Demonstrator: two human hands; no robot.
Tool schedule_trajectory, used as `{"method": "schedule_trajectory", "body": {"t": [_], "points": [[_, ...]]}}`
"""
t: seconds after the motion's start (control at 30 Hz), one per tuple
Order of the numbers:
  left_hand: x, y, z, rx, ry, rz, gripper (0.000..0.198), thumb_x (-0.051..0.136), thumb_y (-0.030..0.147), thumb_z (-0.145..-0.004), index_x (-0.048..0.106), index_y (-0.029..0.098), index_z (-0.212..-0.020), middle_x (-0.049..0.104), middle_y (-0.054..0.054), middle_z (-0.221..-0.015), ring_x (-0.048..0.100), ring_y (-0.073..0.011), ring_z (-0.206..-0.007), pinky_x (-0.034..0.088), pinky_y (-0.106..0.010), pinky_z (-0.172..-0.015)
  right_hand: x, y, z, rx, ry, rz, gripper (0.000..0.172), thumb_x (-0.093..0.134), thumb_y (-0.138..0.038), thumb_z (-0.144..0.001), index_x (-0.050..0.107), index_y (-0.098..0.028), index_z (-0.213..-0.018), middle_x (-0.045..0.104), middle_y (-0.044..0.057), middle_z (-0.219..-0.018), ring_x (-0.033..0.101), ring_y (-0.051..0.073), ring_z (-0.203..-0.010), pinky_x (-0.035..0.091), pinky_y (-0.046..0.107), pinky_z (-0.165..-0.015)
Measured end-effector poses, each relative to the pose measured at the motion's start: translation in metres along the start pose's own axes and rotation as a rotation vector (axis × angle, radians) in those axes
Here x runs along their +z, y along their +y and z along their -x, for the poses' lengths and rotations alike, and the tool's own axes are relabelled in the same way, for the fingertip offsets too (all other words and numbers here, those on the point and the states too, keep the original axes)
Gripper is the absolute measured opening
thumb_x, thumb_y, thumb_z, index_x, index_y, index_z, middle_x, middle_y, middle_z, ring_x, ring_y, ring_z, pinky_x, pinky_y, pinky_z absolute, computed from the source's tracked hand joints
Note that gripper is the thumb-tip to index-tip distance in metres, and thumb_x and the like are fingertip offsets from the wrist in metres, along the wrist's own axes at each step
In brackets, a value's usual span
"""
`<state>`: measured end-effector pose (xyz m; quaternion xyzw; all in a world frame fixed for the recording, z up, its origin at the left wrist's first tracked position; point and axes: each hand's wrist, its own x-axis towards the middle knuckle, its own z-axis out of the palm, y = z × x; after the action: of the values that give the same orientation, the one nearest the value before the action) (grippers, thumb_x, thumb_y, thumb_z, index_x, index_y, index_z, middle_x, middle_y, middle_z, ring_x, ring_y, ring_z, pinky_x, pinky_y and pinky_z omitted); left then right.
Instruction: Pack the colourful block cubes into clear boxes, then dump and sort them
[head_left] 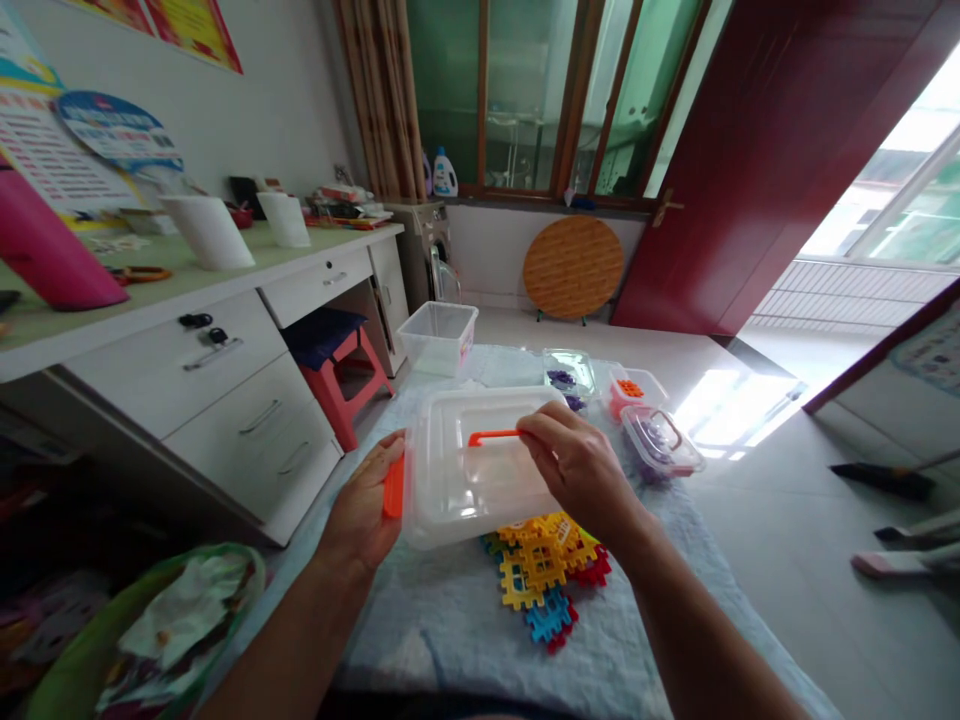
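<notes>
The right hand (574, 450) closes its fingers on one end of an orange carrying handle (495, 437), while the left hand (371, 495) grips the side of the same translucent plastic storage box (442, 490), right by its orange latch (394, 487). The box sits between the two hands, over the middle of a light blue cloth (420, 620), and from here it seems lifted off it, with its lid turned up toward the person's face.

It's a milky, cloudy white thing, roughly rectangular with rounded corners. The lid has a raised rim and a recessed panel with the handle across it, and light glints off the glossy front. The fingers cover the handle's far end and part of the lid's right side.

Just below the box, partly hidden by its edge, is a heap of interlocking plastic tiles (544, 560), mostly yellow, with blue, red and a little green, their edges notched. Further off to the right are a lidded clear container (660, 440) with purplish contents, a tub with orange pieces (628, 388), and a clear box with dark purple pieces (562, 380). Beyond, to the left, stands a clear uncovered bin (442, 345).
</notes>
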<state>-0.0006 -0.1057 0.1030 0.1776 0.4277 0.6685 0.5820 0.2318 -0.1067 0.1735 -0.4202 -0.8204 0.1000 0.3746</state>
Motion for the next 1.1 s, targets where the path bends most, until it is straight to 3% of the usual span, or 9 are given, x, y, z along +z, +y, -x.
{"method": "schedule_trajectory", "body": {"t": [0.3, 0.47, 0.57, 0.67, 0.7, 0.8, 0.87, 1.0, 1.1], "points": [[0.005, 0.001, 0.002, 0.068, -0.027, -0.082, 0.031, 0.071, 0.034, -0.073, 0.063, 0.016, -0.097, 0.071, -0.003, -0.089, 0.070, -0.0216, -0.085, 0.058, -0.031, -0.073, 0.023, 0.001, -0.005, 0.015, -0.118, 0.067, 0.023, 0.046, -0.022, -0.096, 0.064, -0.022, -0.082, 0.060, 0.004, -0.084, 0.055, 0.015, -0.075, 0.040, 0.028, -0.067], [0.006, 0.007, 0.009, 0.012, -0.134, -0.145, 0.048, 0.079, 0.024, -0.064, 0.058, 0.020, -0.106, 0.070, -0.001, -0.090, 0.070, -0.0186, -0.076, 0.057, -0.029, -0.068, 0.018, 0.002, -0.003, 0.028, -0.112, -0.004, 0.020, 0.046, -0.021, -0.095, 0.066, -0.023, -0.091, 0.062, 0.005, -0.090, 0.057, 0.016, -0.080, 0.044, 0.031, -0.073], [0.003, 0.010, 0.011, 0.003, -0.160, -0.238, 0.053, 0.079, 0.027, -0.064, 0.057, 0.021, -0.112, 0.070, -0.001, -0.089, 0.069, -0.0172, -0.071, 0.055, -0.025, -0.062, 0.009, 0.018, 0.007, 0.101, 0.057, -0.119, 0.019, 0.051, -0.021, -0.091, 0.063, -0.024, -0.105, 0.063, 0.006, -0.103, 0.059, 0.017, -0.087, 0.047, 0.034, -0.080], [0.001, 0.014, 0.011, -0.027, -0.189, -0.372, 0.062, 0.078, 0.035, -0.066, 0.054, 0.023, -0.122, 0.070, -0.001, -0.089, 0.069, -0.0184, -0.069, 0.052, -0.024, -0.056, 0.004, 0.046, 0.024, 0.333, 0.314, -0.170, 0.025, 0.058, -0.030, -0.086, 0.062, -0.023, -0.110, 0.064, 0.009, -0.108, 0.059, 0.022, -0.096, 0.048, 0.039, -0.083], [0.000, 0.016, 0.012, -0.040, -0.202, -0.408, 0.066, 0.078, 0.038, -0.067, 0.051, 0.025, -0.126, 0.070, -0.001, -0.090, 0.070, -0.0192, -0.070, 0.052, -0.024, -0.055, 0.004, 0.054, 0.030, 0.431, 0.347, -0.219, 0.033, 0.062, -0.035, -0.084, 0.061, -0.022, -0.114, 0.064, 0.010, -0.111, 0.059, 0.025, -0.100, 0.048, 0.042, -0.085], [-0.001, 0.019, 0.018, -0.070, -0.231, -0.476, 0.074, 0.078, 0.042, -0.069, 0.045, 0.027, -0.133, 0.070, -0.002, -0.096, 0.070, -0.0206, -0.074, 0.054, -0.026, -0.059, 0.006, 0.066, 0.050, 0.693, 0.226, -0.516, 0.061, 0.069, -0.048, -0.078, 0.052, -0.021, -0.131, 0.062, 0.014, -0.122, 0.058, 0.030, -0.112, 0.048, 0.047, -0.091], [-0.002, 0.020, 0.023, -0.080, -0.225, -0.509, 0.074, 0.077, 0.043, -0.071, 0.042, 0.028, -0.135, 0.070, -0.002, -0.099, 0.070, -0.0202, -0.078, 0.054, -0.026, -0.063, 0.008, 0.061, 0.058, 0.764, 0.092, -0.714, 0.067, 0.066, -0.052, -0.081, 0.047, -0.022, -0.138, 0.061, 0.014, -0.127, 0.058, 0.029, -0.116, 0.047, 0.046, -0.095], [-0.006, 0.018, 0.027, -0.118, -0.200, -0.569, 0.068, 0.073, 0.045, -0.075, 0.043, 0.024, -0.132, 0.069, -0.004, -0.107, 0.070, -0.0204, -0.082, 0.055, -0.028, -0.067, 0.011, 0.042, 0.059, 0.619, -0.004, -0.875, 0.058, 0.059, -0.049, -0.088, 0.049, -0.023, -0.139, 0.062, 0.009, -0.130, 0.058, 0.026, -0.118, 0.046, 0.041, -0.099], [-0.010, 0.017, 0.026, -0.089, -0.249, -0.695, 0.060, 0.065, 0.050, -0.080, 0.047, 0.021, -0.130, 0.067, -0.008, -0.116, 0.069, -0.0233, -0.091, 0.055, -0.030, -0.072, 0.012, 0.036, 0.056, 0.505, 0.003, -0.773, 0.055, 0.055, -0.046, -0.091, 0.049, -0.024, -0.140, 0.064, 0.007, -0.127, 0.060, 0.025, -0.114, 0.048, 0.040, -0.097]]}}
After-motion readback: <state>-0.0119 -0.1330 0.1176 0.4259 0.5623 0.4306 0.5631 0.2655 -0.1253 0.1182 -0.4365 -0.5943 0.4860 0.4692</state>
